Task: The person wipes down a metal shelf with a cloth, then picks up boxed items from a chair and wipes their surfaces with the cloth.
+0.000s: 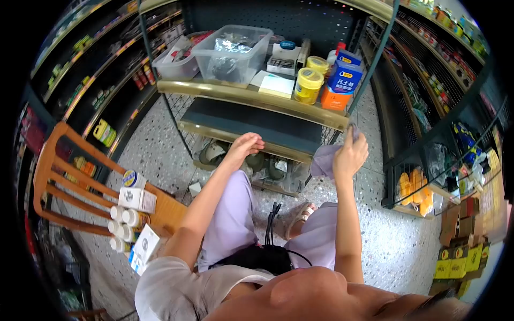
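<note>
The right hand (pixel 352 155) grasps a lilac-grey cloth (pixel 324 161) just on the near side of the upper shelf's (pixel 203 91) right corner. Its fingers are closed on a bunched part, so one end pokes up past them and the rest hangs loose to the left. The left hand (pixel 246 147) hovers before the dark lower shelf (pixel 251 119), its fingers loosely bent and released, apparently around nothing, though the palm is partly hidden. On the upper shelf, a clear bin (pixel 217 60) at left holds a silvery packet (pixel 234 44) together, while yellow jars (pixel 309 86) and a blue box (pixel 344 78) stand at right, probably for easy reach. Far left, white-capped bottles (pixel 129 217) and white boxes (pixel 137 199) share the chair (pixel 174 210), which likely serves as a handy stand
</note>
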`<state>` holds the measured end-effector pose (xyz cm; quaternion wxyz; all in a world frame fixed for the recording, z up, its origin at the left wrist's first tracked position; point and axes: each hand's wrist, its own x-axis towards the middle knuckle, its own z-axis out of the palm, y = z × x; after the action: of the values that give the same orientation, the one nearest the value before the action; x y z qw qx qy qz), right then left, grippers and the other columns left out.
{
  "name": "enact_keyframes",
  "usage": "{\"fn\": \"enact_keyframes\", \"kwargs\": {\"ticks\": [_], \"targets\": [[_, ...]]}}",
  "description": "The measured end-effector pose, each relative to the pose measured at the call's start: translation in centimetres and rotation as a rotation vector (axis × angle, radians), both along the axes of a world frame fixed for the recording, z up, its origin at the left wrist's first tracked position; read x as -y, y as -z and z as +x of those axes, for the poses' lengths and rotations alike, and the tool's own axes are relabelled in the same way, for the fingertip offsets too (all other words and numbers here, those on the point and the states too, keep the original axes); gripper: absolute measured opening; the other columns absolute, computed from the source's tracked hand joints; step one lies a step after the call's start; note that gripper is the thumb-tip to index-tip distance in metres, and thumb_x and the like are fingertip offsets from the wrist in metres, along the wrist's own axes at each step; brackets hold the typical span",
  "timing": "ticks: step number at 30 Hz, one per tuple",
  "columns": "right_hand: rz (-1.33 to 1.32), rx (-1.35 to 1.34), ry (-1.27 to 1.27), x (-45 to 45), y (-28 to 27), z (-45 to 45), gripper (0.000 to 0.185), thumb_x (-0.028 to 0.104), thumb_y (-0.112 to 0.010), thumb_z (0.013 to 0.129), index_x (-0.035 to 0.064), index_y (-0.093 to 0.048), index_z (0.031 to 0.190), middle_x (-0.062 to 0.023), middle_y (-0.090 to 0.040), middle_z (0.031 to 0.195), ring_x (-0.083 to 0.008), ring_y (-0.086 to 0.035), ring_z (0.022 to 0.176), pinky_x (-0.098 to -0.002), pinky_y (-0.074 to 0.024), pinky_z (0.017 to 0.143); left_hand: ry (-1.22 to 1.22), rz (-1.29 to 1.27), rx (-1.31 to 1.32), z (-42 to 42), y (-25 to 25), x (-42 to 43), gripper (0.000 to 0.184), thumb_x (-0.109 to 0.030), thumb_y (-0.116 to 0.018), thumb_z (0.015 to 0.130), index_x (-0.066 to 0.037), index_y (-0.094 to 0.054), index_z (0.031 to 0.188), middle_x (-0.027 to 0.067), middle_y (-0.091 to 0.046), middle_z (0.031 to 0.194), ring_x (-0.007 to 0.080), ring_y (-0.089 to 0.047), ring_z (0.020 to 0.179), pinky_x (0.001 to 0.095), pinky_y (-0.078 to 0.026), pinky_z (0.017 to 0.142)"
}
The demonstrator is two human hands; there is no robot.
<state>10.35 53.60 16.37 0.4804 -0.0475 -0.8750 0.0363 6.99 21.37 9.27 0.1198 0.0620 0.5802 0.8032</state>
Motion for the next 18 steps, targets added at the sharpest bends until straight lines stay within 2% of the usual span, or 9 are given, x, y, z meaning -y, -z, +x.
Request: {"fn": "enact_keyframes", "kwargs": {"ticks": [1,2,5,6,9,12,13,16,18], "targets": [[-0.031,0.001,0.029,-1.0,1.8,-0.3,0.052,0.002,-0.057,0.075,0.0141,-0.063,0.126,-0.0172,-0.055,0.117,-0.0333,-0.055,0.1,-0.0427,-0.0443,0.083,0.028,-0.02,-0.004,0.0,0.5,-0.5,0.023,-0.028,-0.054,0.1,-0.008,-0.059,0.11,0.0063,-0.067,0.103,0.0158,-0.064,0.097,0.028,-0.05,0.082],[-0.099,0.063,0.007,-1.9,3.7,0.2,0.048,0.001,-0.056,0.078,0.0102,-0.063,0.125,-0.0223,-0.053,0.117,-0.0386,-0.055,0.102,-0.0451,-0.0449,0.087,0.042,-0.046,0.004,0.3,0.4,-1.2,0.022,-0.028,-0.054,0.099,-0.009,-0.06,0.11,0.0055,-0.067,0.102,0.0146,-0.064,0.096,0.0271,-0.05,0.081],[-0.338,0.133,-0.177,-4.1,7.7,1.0,0.042,0.001,-0.053,0.084,0.0067,-0.061,0.125,-0.024,-0.053,0.118,-0.0415,-0.055,0.105,-0.0448,-0.0458,0.088,0.109,-0.118,0.0,0.7,1.6,-3.3,0.024,-0.031,-0.056,0.099,-0.009,-0.06,0.109,0.0046,-0.066,0.103,0.0136,-0.063,0.098,0.0265,-0.049,0.082],[-0.283,0.194,-0.217,-4.0,6.9,1.9,0.038,0.001,-0.052,0.087,0.0036,-0.06,0.124,-0.0244,-0.053,0.118,-0.042,-0.056,0.104,-0.0429,-0.0466,0.089,0.141,-0.125,0.012,0.9,1.7,-3.8,0.026,-0.032,-0.056,0.098,-0.009,-0.06,0.109,0.0043,-0.065,0.104,0.0134,-0.062,0.099,0.0264,-0.048,0.083],[-0.457,0.345,-0.378,-4.0,7.0,2.7,0.038,0.001,-0.052,0.087,0.0035,-0.061,0.124,-0.0227,-0.054,0.119,-0.0402,-0.058,0.102,-0.0406,-0.0469,0.089,0.23,-0.206,-0.005,1.4,1.7,-6.3,0.026,-0.033,-0.055,0.098,-0.009,-0.06,0.109,0.0029,-0.065,0.104,0.0117,-0.061,0.099,0.0255,-0.046,0.083],[-0.663,0.5,-0.508,-3.7,8.1,2.6,0.038,0.001,-0.054,0.086,0.0012,-0.061,0.123,-0.0186,-0.061,0.111,-0.0328,-0.06,0.101,-0.0353,-0.0469,0.089,0.375,-0.235,-0.056,1.4,1.8,-8.4,0.031,-0.029,-0.057,0.098,-0.006,-0.057,0.119,0.0037,-0.062,0.11,0.0123,-0.059,0.104,0.0273,-0.046,0.09],[-0.762,0.565,-0.552,-3.4,8.2,2.6,0.037,0.001,-0.054,0.086,0.0001,-0.062,0.123,-0.0167,-0.062,0.11,-0.0304,-0.061,0.102,-0.034,-0.047,0.09,0.419,-0.248,-0.079,1.3,1.8,-9.1,0.032,-0.028,-0.057,0.098,-0.005,-0.056,0.121,0.0042,-0.061,0.112,0.0125,-0.058,0.106,0.0278,-0.045,0.092],[-1.467,0.616,-0.725,-1.9,8.3,2.4,0.037,0.0,-0.054,0.087,-0.0032,-0.06,0.123,-0.0108,-0.065,0.111,-0.0216,-0.061,0.102,-0.0298,-0.0475,0.088,0.554,-0.254,-0.064,0.7,1.9,-10.4,0.039,-0.022,-0.057,0.098,-0.003,-0.05,0.131,0.0081,-0.056,0.126,0.0151,-0.053,0.118,0.0302,-0.042,0.101],[-1.774,0.652,-0.836,-1.2,7.6,2.7,0.036,0.0,-0.052,0.089,-0.0041,-0.058,0.124,-0.0095,-0.064,0.115,-0.0186,-0.061,0.102,-0.0283,-0.048,0.088,0.646,-0.262,-0.061,0.1,2.0,-11.1,0.045,-0.021,-0.057,0.098,-0.001,-0.046,0.137,0.0096,-0.053,0.133,0.0178,-0.05,0.123,0.0311,-0.039,0.106]]}}
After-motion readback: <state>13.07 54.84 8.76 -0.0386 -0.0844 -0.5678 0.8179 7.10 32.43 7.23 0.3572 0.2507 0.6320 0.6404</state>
